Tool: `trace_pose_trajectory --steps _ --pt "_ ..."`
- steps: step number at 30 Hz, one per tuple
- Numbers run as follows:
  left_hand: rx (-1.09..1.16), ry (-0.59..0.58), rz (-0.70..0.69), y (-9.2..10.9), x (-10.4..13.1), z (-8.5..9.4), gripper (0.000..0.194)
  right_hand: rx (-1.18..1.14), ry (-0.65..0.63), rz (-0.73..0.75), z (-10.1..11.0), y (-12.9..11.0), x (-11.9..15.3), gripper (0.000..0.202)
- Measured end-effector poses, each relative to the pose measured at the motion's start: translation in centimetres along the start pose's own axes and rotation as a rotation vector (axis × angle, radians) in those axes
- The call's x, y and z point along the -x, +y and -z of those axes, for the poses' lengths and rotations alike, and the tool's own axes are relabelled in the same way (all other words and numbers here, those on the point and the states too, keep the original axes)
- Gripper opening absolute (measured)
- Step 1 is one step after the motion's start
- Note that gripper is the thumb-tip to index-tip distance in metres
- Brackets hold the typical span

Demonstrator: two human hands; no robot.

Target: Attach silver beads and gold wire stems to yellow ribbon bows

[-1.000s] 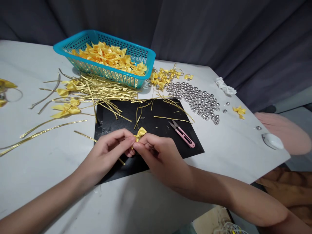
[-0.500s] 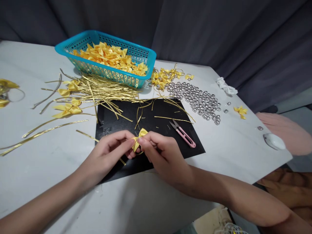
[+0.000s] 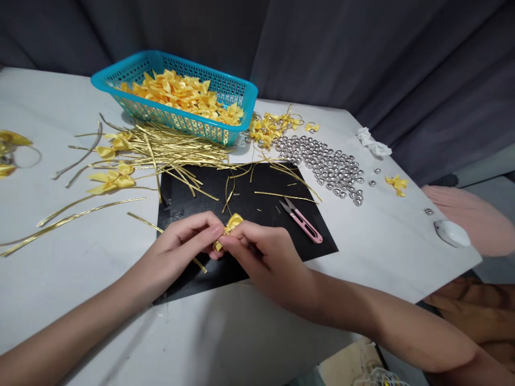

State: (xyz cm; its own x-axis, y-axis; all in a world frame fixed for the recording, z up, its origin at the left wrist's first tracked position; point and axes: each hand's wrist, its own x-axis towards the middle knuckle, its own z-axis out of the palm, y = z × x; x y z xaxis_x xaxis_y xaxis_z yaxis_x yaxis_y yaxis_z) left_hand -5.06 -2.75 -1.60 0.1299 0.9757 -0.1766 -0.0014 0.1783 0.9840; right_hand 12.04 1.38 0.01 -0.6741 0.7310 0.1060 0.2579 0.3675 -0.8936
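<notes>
over the white table [image 3: 100, 300] and its black mat [image 3: 219, 274], a yellow bow [image 3: 234, 221] is pinched by the left hand [image 3: 189, 238] and the right hand [image 3: 273, 257], and is best gripped lightly so its folds are not crushed.

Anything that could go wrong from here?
1. The yellow bow is small and pinched between the left hand and right hand; it might slip or get squashed.
2. The pink snips lie loose on the black mat near the right hand, which could knock or catch them.
3. The silver pieces sit loose on the white table; a brush could scatter them.
</notes>
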Motion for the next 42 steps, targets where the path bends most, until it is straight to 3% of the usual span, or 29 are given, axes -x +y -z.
trace_pose_trajectory --steps 4,8,12,19,25,31,42 --pt "-0.022 0.003 0.001 0.2 0.1 0.0 0.026 0.085 -0.029 0.010 0.1 -0.2 0.1 0.030" --pt "-0.088 0.090 -0.040 0.5 0.2 -0.5 0.027 0.111 -0.066 0.007 0.6 -0.4 -0.1 0.028" --pt "-0.095 0.164 -0.052 0.6 0.2 -0.9 0.029 0.148 -0.015 -0.007 1.2 -0.8 -0.2 0.030" --pt "-0.120 0.185 -0.059 0.7 0.4 -1.0 0.028 0.004 -0.078 -0.101 1.0 -1.1 0.0 0.022" --pt "-0.113 0.128 -0.028 1.0 0.6 -1.0 0.028 0.040 -0.046 -0.038 1.1 -1.1 -0.3 0.020" --pt "-0.141 0.104 0.001 0.7 0.4 -1.0 0.028 0.061 -0.105 -0.090 0.9 -1.2 0.0 0.027" --pt "-0.061 0.204 -0.060 0.9 0.2 -1.0 0.024 -0.085 0.137 -0.240 1.0 -0.9 -0.2 0.012"
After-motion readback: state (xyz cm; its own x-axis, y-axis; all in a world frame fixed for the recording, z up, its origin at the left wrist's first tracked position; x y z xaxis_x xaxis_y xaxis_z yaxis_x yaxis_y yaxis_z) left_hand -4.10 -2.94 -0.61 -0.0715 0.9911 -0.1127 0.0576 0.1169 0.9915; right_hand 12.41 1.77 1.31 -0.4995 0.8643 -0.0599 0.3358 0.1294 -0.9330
